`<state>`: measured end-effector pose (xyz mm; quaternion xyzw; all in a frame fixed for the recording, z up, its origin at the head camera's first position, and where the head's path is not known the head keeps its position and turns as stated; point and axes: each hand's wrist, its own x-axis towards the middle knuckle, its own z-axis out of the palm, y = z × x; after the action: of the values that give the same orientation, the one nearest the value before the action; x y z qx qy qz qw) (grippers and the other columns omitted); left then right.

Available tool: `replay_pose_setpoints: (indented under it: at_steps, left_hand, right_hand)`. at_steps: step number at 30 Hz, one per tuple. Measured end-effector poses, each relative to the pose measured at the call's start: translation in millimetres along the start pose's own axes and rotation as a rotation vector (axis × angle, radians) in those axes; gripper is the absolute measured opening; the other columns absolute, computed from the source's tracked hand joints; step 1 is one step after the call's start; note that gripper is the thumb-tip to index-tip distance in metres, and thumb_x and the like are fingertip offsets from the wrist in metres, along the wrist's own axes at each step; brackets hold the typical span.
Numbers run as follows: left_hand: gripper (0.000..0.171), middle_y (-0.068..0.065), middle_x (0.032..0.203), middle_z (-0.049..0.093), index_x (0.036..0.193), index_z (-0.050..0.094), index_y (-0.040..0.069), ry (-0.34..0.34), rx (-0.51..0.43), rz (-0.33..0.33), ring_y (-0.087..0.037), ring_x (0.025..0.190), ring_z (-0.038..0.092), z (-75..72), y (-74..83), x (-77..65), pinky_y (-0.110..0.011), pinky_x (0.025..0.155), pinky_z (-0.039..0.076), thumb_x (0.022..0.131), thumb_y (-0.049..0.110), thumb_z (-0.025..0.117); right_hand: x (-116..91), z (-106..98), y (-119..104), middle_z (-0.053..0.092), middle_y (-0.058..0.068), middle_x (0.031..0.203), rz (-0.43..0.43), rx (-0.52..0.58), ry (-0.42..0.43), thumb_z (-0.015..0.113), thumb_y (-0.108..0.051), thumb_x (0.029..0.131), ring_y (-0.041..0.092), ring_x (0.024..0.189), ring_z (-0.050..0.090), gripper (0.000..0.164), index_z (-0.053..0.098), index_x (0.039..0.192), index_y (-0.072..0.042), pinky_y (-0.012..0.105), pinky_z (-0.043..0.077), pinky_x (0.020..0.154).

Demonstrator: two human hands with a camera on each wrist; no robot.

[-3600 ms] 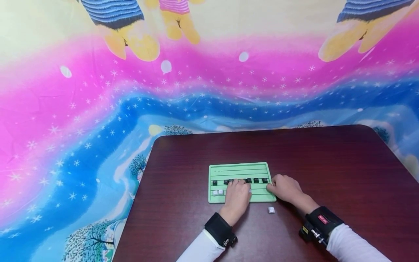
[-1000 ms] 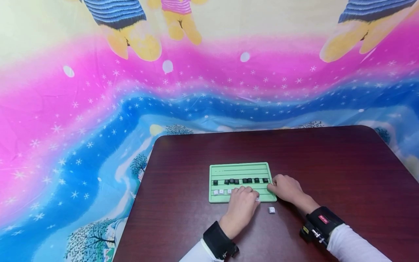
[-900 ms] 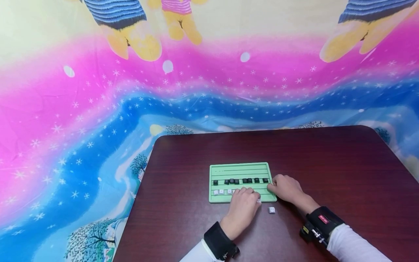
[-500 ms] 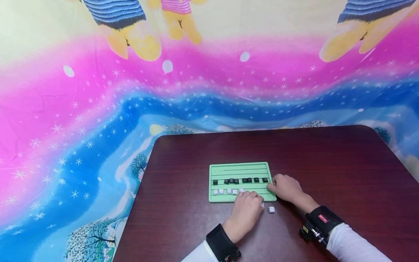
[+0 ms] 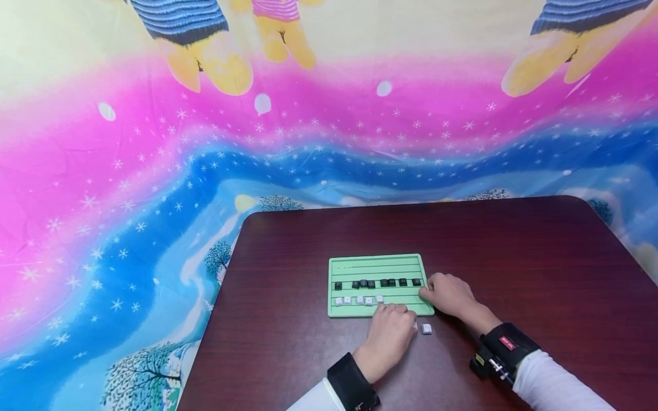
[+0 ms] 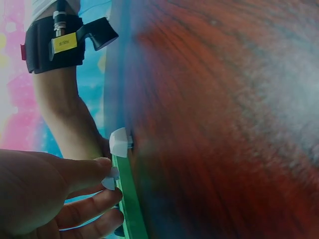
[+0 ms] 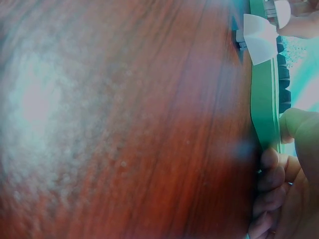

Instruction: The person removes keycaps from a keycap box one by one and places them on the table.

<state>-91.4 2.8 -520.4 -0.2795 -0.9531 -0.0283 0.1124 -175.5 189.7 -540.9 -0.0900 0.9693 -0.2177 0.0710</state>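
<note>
Just off the front edge of the green ridged tray (image 5: 354, 310), my left hand (image 5: 389, 337) pinches a white keycap (image 6: 110, 180) between thumb and finger. In the head view that keycap is mostly hidden behind the hand. Another white keycap (image 5: 426, 329) lies on the table, a little to the right of it. My right hand (image 5: 449, 294) holds the tray's right edge; the right wrist view shows its thumb (image 7: 294, 122) against the rim and the other fingers curled beside it. A row of black keycaps (image 5: 392, 282) sits on the tray, with several white keycaps (image 5: 360, 299) in front of them.
The tray rests on a dark reddish-brown table (image 5: 288, 257) with rounded far corners. Behind the table hangs a colourful printed backdrop (image 5: 329, 125). Each wrist wears a black strap (image 5: 509, 345) with a small camera.
My left hand has moved from over the tray toward me and right, off its front edge with the pinched keycap, uncovering black and white keycaps. The right hand stays at the tray's edge.
</note>
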Motion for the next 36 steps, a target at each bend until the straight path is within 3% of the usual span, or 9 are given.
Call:
replay_pose_setpoints:
  at_steps: [15,26,36]
  left_hand:
    - [0.011,0.013,0.081,0.068,0.088,0.076,0.029,-0.006,0.068,0.031,-0.005,0.07,0.06,6.9,8.3,1.9,-0.022,0.062,0.037,0.084,0.04,0.078]
    - [0.015,0.013,0.083,0.068,0.09,0.076,0.032,-0.051,0.066,0.025,-0.005,0.073,0.061,9.9,11.6,3.5,-0.022,0.065,0.039,0.083,0.045,0.079]
    - [0.015,0.014,0.082,0.068,0.086,0.074,0.031,-0.036,0.076,0.039,-0.005,0.072,0.061,8.5,13.1,3.5,-0.022,0.064,0.039,0.082,0.045,0.08]
  right_hand:
    - [-1,-1,0,0.029,-0.008,0.052,0.003,0.004,0.008,0.062,-0.027,0.084,0.01,0.049,0.028,0.04,0.037,0.054,-0.019,0.026,0.018,0.047]
    - [-1,-1,0,0.031,-0.008,0.052,0.001,0.009,0.007,0.062,-0.027,0.083,0.01,0.049,0.029,0.039,0.038,0.054,-0.019,0.027,0.019,0.047]
    - [-1,-1,-2,0.031,-0.008,0.052,-0.008,0.013,0.01,0.062,-0.025,0.082,0.01,0.049,0.029,0.037,0.038,0.054,-0.019,0.026,0.019,0.047]
